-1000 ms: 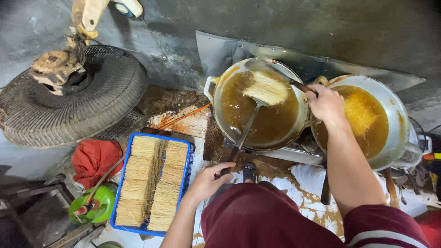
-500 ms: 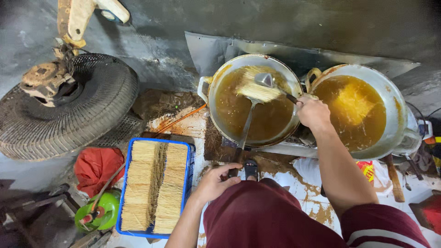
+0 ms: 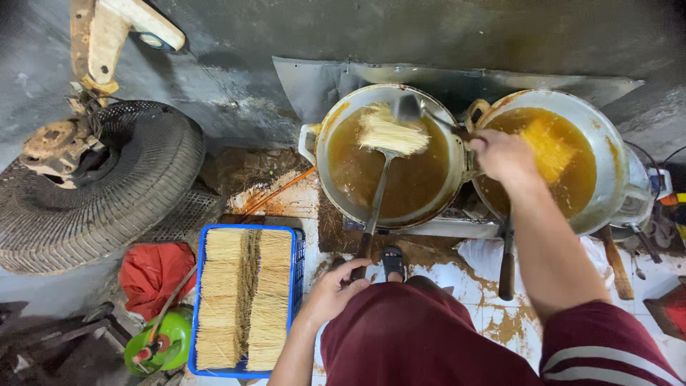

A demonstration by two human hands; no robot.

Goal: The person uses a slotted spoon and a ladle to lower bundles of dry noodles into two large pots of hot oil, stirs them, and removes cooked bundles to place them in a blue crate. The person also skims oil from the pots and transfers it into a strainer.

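Two oil-filled woks sit side by side, the left wok (image 3: 389, 168) holding a pale noodle slab (image 3: 391, 134) lifted on a long skimmer (image 3: 376, 200), the right wok (image 3: 564, 157) holding a yellow slab (image 3: 547, 146). A tyre (image 3: 107, 189) lies at far left, and a blue crate (image 3: 246, 300) of dry noodle bundles stands near the left hand. The left hand (image 3: 332, 293) has its fingers wrapped around the skimmer's handle; the right hand (image 3: 504, 154), fingers closed, grips a ladle (image 3: 418, 111) touching the slab.

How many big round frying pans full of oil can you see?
2. The left metal wok of brown oil holds a pale noodle bundle; the right metal wok of orange oil sits beside it, partly hidden behind the right hand.
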